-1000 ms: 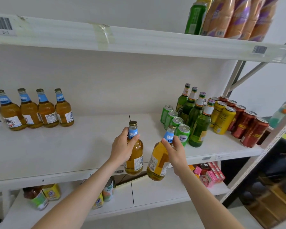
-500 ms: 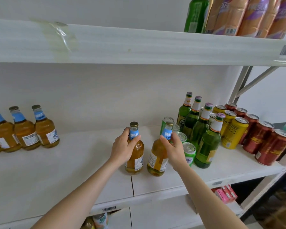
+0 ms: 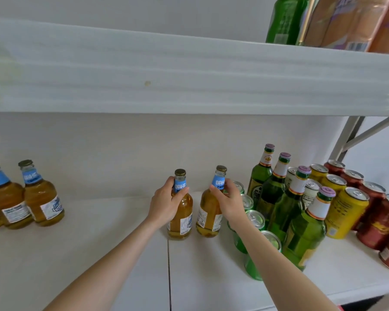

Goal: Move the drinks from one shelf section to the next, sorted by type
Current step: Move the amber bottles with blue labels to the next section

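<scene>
left hand (image 3: 166,205) grips the left amber bottle (image 3: 182,221) by its neck, right hand (image 3: 230,202) the right amber bottle (image 3: 208,216), both by the shelf seam (image 3: 169,277); keep upright, carry to the matching row (image 3: 43,198) at 9 o'clock.

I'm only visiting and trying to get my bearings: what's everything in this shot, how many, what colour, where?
Held amber bottles: two, blue neck labels, middle shelf, centre.
Other amber bottles: two plus a sliver, same colours, far left.
Green glass bottles: four, right of centre.
Green cans: at least four, partly behind the right forearm.
White-labelled cans: two, behind the green glass bottles.
Yellow cans: three, right.
Red cans: at least five, far right.
Tall green bottle: one, top shelf.
Orange-purple bottles: several, top shelf, right.
Left hand: grips one held bottle's neck.
Right hand: grips the other's neck.
</scene>
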A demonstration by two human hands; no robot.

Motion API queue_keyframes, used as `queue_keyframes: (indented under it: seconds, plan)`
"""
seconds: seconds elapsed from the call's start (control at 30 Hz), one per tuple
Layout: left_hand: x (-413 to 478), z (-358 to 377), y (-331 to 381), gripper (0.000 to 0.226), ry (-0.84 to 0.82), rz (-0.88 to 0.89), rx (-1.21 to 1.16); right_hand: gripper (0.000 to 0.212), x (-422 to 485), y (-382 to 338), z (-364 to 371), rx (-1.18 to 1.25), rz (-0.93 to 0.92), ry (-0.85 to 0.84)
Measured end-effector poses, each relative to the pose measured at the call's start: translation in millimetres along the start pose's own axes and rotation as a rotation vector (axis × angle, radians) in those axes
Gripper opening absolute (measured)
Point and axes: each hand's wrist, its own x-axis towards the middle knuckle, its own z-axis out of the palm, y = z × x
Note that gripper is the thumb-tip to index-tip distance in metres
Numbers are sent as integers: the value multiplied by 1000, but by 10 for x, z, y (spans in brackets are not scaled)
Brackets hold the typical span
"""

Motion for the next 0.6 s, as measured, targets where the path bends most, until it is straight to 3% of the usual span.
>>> queue_keyframes:
  seconds: [0.23,0.6]
  plan:
    - [338,148,-126,37,25,-42,38,37,420,66,131,-60,-1,-49]
    - [630,175,-245,36,25,-68,44,32,662,170,376,-125,-48,-76]
